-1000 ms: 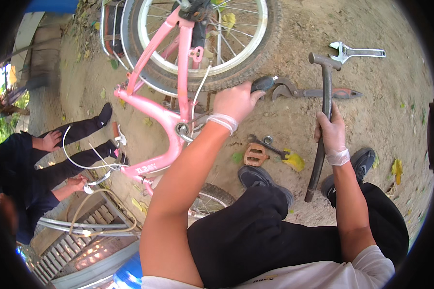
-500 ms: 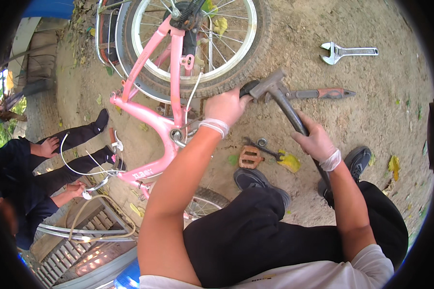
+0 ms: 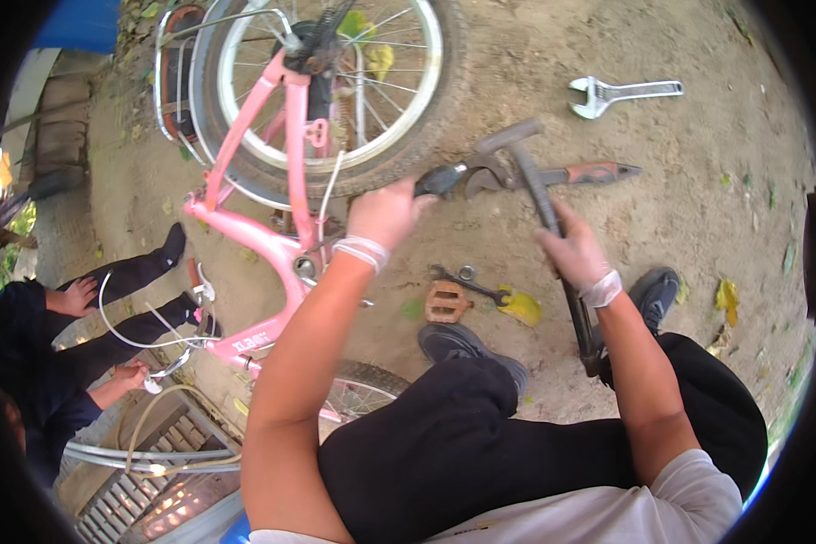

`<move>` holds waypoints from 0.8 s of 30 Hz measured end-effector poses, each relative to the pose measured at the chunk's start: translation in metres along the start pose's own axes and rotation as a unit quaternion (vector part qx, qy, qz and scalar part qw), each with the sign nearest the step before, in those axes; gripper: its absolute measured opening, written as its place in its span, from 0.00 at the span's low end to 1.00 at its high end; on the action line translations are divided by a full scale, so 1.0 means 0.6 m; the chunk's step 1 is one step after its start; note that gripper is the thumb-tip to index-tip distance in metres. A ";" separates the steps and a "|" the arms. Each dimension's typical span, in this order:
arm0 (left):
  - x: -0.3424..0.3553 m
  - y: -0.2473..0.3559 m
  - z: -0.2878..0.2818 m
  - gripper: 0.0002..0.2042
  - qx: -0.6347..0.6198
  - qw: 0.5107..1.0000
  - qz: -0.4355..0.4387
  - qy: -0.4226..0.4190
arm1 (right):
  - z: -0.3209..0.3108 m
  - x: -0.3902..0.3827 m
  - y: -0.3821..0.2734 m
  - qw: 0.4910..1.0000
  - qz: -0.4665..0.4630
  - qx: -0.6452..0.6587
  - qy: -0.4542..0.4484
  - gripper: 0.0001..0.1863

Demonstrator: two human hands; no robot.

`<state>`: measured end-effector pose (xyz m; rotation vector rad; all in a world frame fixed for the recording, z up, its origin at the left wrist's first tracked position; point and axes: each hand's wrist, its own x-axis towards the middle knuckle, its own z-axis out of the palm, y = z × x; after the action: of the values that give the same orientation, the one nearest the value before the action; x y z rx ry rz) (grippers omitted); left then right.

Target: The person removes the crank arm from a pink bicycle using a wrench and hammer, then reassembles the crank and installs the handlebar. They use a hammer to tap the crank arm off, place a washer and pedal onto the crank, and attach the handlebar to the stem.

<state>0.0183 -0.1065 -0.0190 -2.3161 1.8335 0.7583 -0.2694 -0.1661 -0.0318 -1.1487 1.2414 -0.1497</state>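
Note:
My left hand (image 3: 383, 216), in a thin clear glove, is closed on a black-handled tool (image 3: 439, 180) with a short metal shaft. The tool points right, just off the lower edge of the pink bicycle's (image 3: 281, 254) thick-treaded wheel (image 3: 426, 150). My right hand (image 3: 576, 249), gloved the same way, is wrapped round the middle of a hammer (image 3: 537, 186). The hammer's blurred head is raised to the right of the black-handled tool, apart from it. Behind the hammer lies a tool with a red and grey handle (image 3: 598, 172); its dark jaw shows near the metal shaft.
An adjustable wrench (image 3: 630, 92) lies on the dirt at the far right. Near my shoe (image 3: 467, 349) are an orange pedal (image 3: 447, 302), an open-end wrench (image 3: 470, 283), a nut (image 3: 466, 272) and a yellow leaf (image 3: 520, 306). At left, another person's hand (image 3: 134, 374) is at the handlebar.
The hammer head has come away from the black-handled tool, up and to the right. My left hand has drawn slightly left and nearer with its tool. The whole view has shifted a little.

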 end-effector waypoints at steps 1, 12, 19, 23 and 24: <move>-0.002 -0.001 -0.001 0.22 0.003 1.000 -0.002 0.004 | 0.001 0.004 0.001 0.999 0.006 0.023 0.045 0.32; -0.010 0.028 -0.001 0.21 -0.039 0.998 0.039 0.041 | -0.005 0.006 -0.020 0.994 0.014 0.106 0.018 0.32; -0.016 0.029 0.011 0.23 0.009 0.998 0.032 0.047 | -0.011 0.006 -0.025 0.998 0.000 0.064 0.001 0.29; -0.017 0.023 0.012 0.23 0.010 0.999 0.028 0.030 | -0.006 0.002 -0.019 0.998 0.010 0.062 0.003 0.29; -0.017 0.023 0.011 0.23 0.006 0.999 0.025 0.027 | -0.006 0.002 -0.017 0.998 0.010 0.059 0.000 0.29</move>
<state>0.0017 -0.0984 -0.0173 -2.3140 1.9200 0.6944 -0.2669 -0.1738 -0.0248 -1.0334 1.2285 -0.2054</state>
